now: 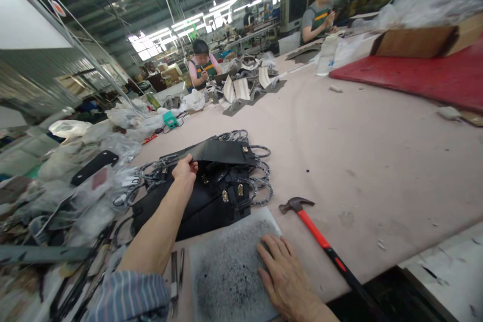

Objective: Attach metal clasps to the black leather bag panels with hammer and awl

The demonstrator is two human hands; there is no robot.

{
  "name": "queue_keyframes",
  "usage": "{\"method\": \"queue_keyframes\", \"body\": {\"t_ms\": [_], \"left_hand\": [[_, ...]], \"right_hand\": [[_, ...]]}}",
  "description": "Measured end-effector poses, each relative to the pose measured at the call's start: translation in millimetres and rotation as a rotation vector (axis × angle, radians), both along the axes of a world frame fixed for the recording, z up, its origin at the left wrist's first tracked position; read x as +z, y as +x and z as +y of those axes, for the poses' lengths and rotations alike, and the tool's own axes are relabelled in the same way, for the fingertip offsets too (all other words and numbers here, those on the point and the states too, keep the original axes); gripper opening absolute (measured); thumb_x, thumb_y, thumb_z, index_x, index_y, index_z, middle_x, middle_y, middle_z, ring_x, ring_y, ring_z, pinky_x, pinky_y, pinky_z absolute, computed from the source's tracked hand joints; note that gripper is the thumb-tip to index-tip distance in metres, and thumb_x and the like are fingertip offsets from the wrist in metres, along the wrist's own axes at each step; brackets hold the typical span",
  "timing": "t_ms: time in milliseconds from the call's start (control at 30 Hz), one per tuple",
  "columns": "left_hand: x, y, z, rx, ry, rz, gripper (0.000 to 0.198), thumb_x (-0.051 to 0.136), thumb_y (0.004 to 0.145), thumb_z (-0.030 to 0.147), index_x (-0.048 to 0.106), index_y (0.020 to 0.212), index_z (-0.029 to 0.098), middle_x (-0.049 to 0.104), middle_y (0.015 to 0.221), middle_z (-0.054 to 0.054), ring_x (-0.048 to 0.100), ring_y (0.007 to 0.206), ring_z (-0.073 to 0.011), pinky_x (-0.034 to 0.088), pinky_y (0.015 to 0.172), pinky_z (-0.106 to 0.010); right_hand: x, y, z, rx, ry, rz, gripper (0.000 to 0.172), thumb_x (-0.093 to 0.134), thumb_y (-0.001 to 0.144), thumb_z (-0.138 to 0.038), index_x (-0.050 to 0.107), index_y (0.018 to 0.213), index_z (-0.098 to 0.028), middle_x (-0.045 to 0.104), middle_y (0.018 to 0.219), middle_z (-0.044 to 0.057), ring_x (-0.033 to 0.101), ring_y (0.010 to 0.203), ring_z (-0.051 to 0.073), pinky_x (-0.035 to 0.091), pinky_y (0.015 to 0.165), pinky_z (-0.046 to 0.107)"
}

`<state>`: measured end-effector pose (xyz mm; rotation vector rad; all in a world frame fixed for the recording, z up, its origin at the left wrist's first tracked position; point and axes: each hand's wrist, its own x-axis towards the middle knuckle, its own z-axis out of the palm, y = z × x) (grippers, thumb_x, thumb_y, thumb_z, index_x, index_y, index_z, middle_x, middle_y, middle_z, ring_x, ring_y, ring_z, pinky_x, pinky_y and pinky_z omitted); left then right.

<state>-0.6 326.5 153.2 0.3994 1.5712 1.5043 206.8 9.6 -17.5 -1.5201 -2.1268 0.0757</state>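
My left hand (pixel 185 168) pinches the near edge of a black leather bag panel (pixel 222 151), lifting it off the stack. Under it lie several more black bag panels (pixel 199 206) with gold clasps and plastic-wrapped handles (pixel 260 191). My right hand (pixel 281 271) rests open on a white cutting board (pixel 226 266) speckled with black marks, its fingers stretched out and holding nothing. To the right of that hand lies a claw hammer (pixel 315 231) with a red and black handle. Slim metal tools (pixel 174 276) lie left of the board.
Plastic bags and scraps (pixel 94 196) crowd the left side. A small teal device (pixel 170 119) sits beyond the stack. Grey cut pieces (pixel 241 90) lie at the far end, near a seated person (pixel 204 68). Another person (pixel 317 20) sits behind a plastic bottle (pixel 327 55). A red sheet (pixel 422 78) lies right.
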Motion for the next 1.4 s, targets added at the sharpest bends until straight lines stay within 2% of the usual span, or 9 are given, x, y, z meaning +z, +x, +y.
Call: {"method": "queue_keyframes", "body": {"t_ms": [100, 200, 400, 533, 800, 1000, 1100, 1233, 1400], "left_hand": [[28.5, 11.7, -24.0, -0.014, 0.141, 0.026, 0.020, 0.071, 0.089, 0.016, 0.054, 0.077, 0.015, 0.056, 0.058, 0.005, 0.058, 0.046, -0.0080, 0.048, 0.046, -0.016], [29.8, 16.0, -83.6, 0.022, 0.312, 0.108, 0.025, 0.079, 0.082, 0.024, 0.056, 0.077, 0.014, 0.060, 0.059, 0.004, 0.062, 0.047, -0.0118, 0.052, 0.047, -0.021], [-60.1, 28.2, -261.9, -0.059, 0.090, 0.357, 0.023, 0.078, 0.080, 0.036, 0.070, 0.072, 0.016, 0.074, 0.072, -0.009, 0.074, 0.069, -0.0235, 0.062, 0.075, -0.036], [-111.6, 58.5, -340.2, -0.065, -0.013, 0.306, 0.019, 0.076, 0.080, 0.040, 0.073, 0.082, 0.022, 0.077, 0.081, -0.008, 0.075, 0.078, -0.0255, 0.061, 0.083, -0.040], [-126.1, 105.0, -375.2, 0.053, -0.119, -0.213, 0.050, 0.074, 0.078, 0.057, 0.066, 0.101, 0.014, 0.074, 0.092, -0.011, 0.069, 0.060, -0.0177, 0.055, 0.055, -0.029], [-130.3, 110.9, -404.7, -0.008, -0.144, -0.216, 0.048, 0.073, 0.077, 0.062, 0.070, 0.089, 0.016, 0.075, 0.092, -0.012, 0.070, 0.065, -0.0213, 0.059, 0.063, -0.035], [-133.6, 84.6, -424.9, -0.010, -0.138, -0.118, 0.043, 0.075, 0.075, 0.060, 0.074, 0.083, 0.018, 0.077, 0.087, -0.012, 0.072, 0.072, -0.0274, 0.061, 0.068, -0.040], [-126.0, 16.2, -447.3, -0.110, -0.164, 0.245, 0.034, 0.075, 0.075, 0.057, 0.078, 0.077, 0.023, 0.078, 0.082, -0.009, 0.074, 0.085, -0.0329, 0.059, 0.089, -0.044], [-80.4, -85.3, -441.6, -0.114, -0.087, 0.841, 0.038, 0.076, 0.070, 0.055, 0.065, 0.055, 0.021, 0.062, 0.057, -0.002, 0.066, 0.070, -0.0255, 0.055, 0.075, -0.036]], "right_hand": [[-1.5, -1.0, 0.3, -0.014, 0.021, 0.007, 0.048, 0.058, 0.090, -0.021, 0.058, 0.138, -0.025, 0.062, 0.142, 0.007, 0.057, 0.129, 0.029, 0.038, 0.114, 0.049], [-3.0, -2.6, 0.8, -0.014, 0.038, 0.033, 0.045, 0.058, 0.090, -0.022, 0.059, 0.136, -0.024, 0.063, 0.140, 0.008, 0.057, 0.128, 0.029, 0.038, 0.114, 0.050], [-3.3, 3.5, 0.5, 0.040, -0.031, 0.203, 0.038, 0.057, 0.094, -0.028, 0.062, 0.132, -0.022, 0.064, 0.136, 0.012, 0.056, 0.128, 0.032, 0.039, 0.113, 0.054], [-1.1, 6.1, 7.5, 0.077, -0.163, 0.510, 0.046, 0.059, 0.092, -0.044, 0.063, 0.130, -0.019, 0.065, 0.135, 0.016, 0.056, 0.128, 0.036, 0.040, 0.111, 0.060], [29.8, -16.3, 17.9, -0.220, -0.696, 1.666, 0.035, 0.076, 0.075, -0.037, 0.065, 0.106, -0.024, 0.076, 0.100, 0.001, 0.070, 0.091, 0.020, 0.057, 0.090, 0.041], [37.1, -4.6, 54.8, -0.193, -0.716, 1.897, 0.018, 0.070, 0.072, -0.027, 0.065, 0.089, -0.022, 0.076, 0.087, 0.001, 0.071, 0.091, 0.022, 0.058, 0.092, 0.043], [43.0, 20.1, 75.2, -0.199, -0.634, 2.000, 0.008, 0.064, 0.077, -0.029, 0.062, 0.083, -0.023, 0.073, 0.080, 0.000, 0.071, 0.089, 0.021, 0.058, 0.095, 0.042], [51.3, 55.1, 81.9, -0.222, -0.666, 1.988, 0.026, 0.057, 0.088, -0.048, 0.061, 0.086, -0.022, 0.072, 0.083, 0.006, 0.071, 0.081, 0.023, 0.061, 0.083, 0.046], [63.7, 62.3, 45.7, -0.065, -0.938, 1.883, 0.033, 0.071, 0.084, -0.046, 0.068, 0.102, -0.019, 0.073, 0.078, 0.006, 0.069, 0.067, 0.020, 0.058, 0.064, 0.033]]}}
